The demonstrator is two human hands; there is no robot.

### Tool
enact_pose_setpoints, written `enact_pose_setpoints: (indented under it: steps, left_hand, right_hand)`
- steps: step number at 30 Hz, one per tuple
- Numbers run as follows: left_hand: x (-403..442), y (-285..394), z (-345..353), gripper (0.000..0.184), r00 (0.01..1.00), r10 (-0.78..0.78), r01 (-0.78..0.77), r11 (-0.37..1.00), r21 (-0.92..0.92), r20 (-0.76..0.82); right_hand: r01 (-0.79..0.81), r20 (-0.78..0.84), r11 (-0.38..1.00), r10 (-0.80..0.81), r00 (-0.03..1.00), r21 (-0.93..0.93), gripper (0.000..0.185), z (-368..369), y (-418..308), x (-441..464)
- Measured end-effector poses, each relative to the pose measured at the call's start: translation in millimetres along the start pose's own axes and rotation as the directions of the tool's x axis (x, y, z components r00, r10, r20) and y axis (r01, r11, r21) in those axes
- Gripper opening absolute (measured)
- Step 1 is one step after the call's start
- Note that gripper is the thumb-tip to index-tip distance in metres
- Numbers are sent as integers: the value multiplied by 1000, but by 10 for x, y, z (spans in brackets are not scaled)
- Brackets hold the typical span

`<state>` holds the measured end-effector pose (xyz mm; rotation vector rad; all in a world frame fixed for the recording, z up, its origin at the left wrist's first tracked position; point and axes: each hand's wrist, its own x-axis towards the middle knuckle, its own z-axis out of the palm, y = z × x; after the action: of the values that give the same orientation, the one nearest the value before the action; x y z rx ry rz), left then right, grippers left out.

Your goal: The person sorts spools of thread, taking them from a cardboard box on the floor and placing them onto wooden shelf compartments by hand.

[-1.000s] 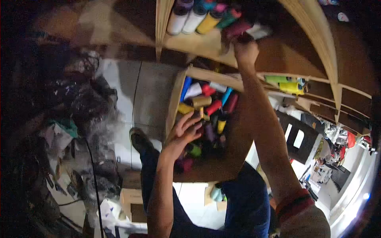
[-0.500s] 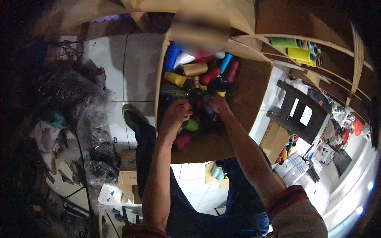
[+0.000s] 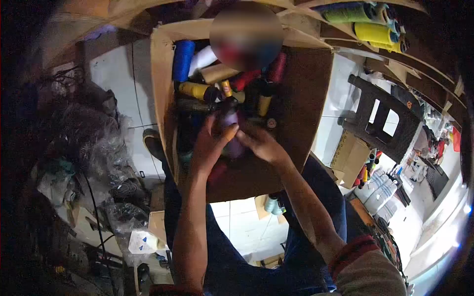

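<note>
Purple spool [image 3: 228, 119], dark at its upper end, is up in front of the person, over the open box [image 3: 305, 106]. Left hand [image 3: 211, 145] is closed around it, thumb laid across. Right hand [image 3: 261, 144] has its fingers curled in at the spool's right side, near the left thumb; can't tell if it grips.

Just beyond the purple spool: orange tube [image 3: 226, 88], then yellow spool [image 3: 193, 91] lying on its side, tan spool [image 3: 219, 73] and red spool [image 3: 245, 79]. Blue spool [image 3: 183, 61] is by the box's left wall, white spool [image 3: 203, 58] beside it. Blurred disc hides part of the far end.

Outside: green spool [image 3: 348, 13] on the shelf upper right, black stool [image 3: 382, 113] right, plastic bags [image 3: 94, 113] left.
</note>
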<state>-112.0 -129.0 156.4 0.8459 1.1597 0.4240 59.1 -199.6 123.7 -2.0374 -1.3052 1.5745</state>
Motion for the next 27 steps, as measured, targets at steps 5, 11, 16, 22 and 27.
enact_pose_setpoints:
  steps: [5,11,16,22,27]
  left_hand:
    - [10,-151,-113,45,952,-301,295,950,-101,-52]
    - [-45,15,-77,42,961,-260,202,893,-402,-94]
    - [-28,-83,-180,41,968,-245,178,832,-526,-61]
    - [44,-181,-264,40,962,-274,238,835,-497,1]
    - [28,-152,-317,48,977,-211,164,825,-541,-25]
  right_hand:
    - [-344,-138,925,367,920,163,61,-323,61,159]
    - [-568,-571,721,290,768,-398,67,63,497,923]
    - [-287,-227,936,331,916,206,60,-152,714,1067]
    - [-77,-191,990,100,977,121,43,127,1928,1308]
    - [-84,264,916,199,944,-392,43,-653,142,803]
